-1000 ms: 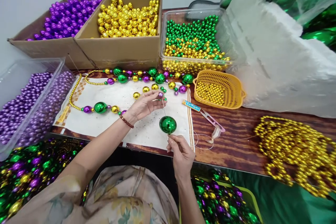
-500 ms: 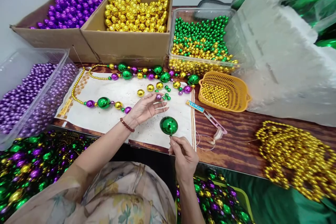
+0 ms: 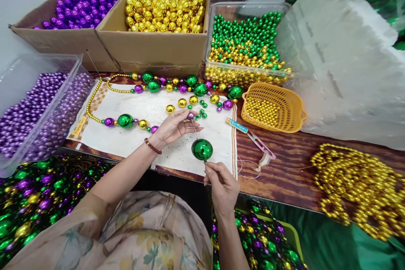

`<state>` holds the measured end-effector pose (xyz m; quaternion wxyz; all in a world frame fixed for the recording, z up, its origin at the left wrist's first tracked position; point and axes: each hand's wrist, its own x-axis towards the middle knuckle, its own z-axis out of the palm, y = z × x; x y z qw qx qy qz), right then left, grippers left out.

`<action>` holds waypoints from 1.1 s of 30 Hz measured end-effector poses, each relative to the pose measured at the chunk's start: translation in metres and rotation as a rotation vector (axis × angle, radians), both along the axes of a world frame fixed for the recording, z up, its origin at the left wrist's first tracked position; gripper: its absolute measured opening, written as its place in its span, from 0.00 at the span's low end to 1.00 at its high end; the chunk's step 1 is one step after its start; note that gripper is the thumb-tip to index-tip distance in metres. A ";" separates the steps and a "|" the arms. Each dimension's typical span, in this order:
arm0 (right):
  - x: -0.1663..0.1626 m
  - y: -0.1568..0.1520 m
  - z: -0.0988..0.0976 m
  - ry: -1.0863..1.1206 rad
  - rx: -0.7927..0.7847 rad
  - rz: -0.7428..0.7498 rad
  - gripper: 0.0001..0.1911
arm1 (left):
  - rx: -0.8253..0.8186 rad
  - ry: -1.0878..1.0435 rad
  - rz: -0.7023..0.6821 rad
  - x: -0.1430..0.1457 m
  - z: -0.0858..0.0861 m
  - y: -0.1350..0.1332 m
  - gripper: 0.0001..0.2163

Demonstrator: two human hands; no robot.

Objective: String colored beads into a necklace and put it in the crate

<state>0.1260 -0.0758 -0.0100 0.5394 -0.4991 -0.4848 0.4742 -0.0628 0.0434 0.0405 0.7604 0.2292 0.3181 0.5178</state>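
A small purple bead [image 3: 190, 115] is pinched between the thumb and forefinger of my left hand [image 3: 175, 127], the other fingers spread. A thin needle [image 3: 194, 129] runs from it down to a large shiny green bead [image 3: 202, 149]. Just below the green bead, my right hand [image 3: 222, 185] pinches the needle's lower end; the fingertips partly hide it. Part of a bead necklace [image 3: 125, 121] lies left of my left hand on a white cloth [image 3: 104, 139]. Past my fingertips lie loose gold beads [image 3: 182, 102] and small green beads [image 3: 201, 112].
Boxes of purple balls [image 3: 91, 2] and gold balls [image 3: 166, 6] stand behind. Bead tubs [image 3: 247, 42] [image 3: 34, 114] flank them. An orange basket [image 3: 294, 112], pink thread snips [image 3: 257, 141] and a gold bead heap [image 3: 354, 181] lie rightward.
The view has tilted and shifted slightly. Both hands keep their pinches, and the large green bead sits in nearly the same place between them.
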 end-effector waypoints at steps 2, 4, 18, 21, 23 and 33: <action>-0.002 0.000 0.001 0.018 -0.028 -0.004 0.05 | 0.016 0.038 -0.005 -0.002 -0.001 0.001 0.08; -0.005 0.001 0.002 0.042 -0.077 -0.015 0.06 | 0.018 0.063 -0.004 0.000 -0.002 0.000 0.10; -0.014 0.017 0.011 0.144 -0.169 -0.158 0.19 | 0.184 0.390 0.063 0.061 -0.006 -0.026 0.11; 0.010 0.032 0.017 0.003 -0.075 -0.252 0.14 | 0.430 0.700 -0.201 0.061 -0.001 -0.024 0.09; 0.024 0.045 0.022 0.003 -0.012 -0.235 0.11 | 0.593 0.904 -0.416 0.065 0.002 -0.026 0.09; 0.040 0.050 0.030 0.320 -0.074 -0.237 0.14 | 0.813 1.212 -0.699 0.069 0.024 -0.021 0.12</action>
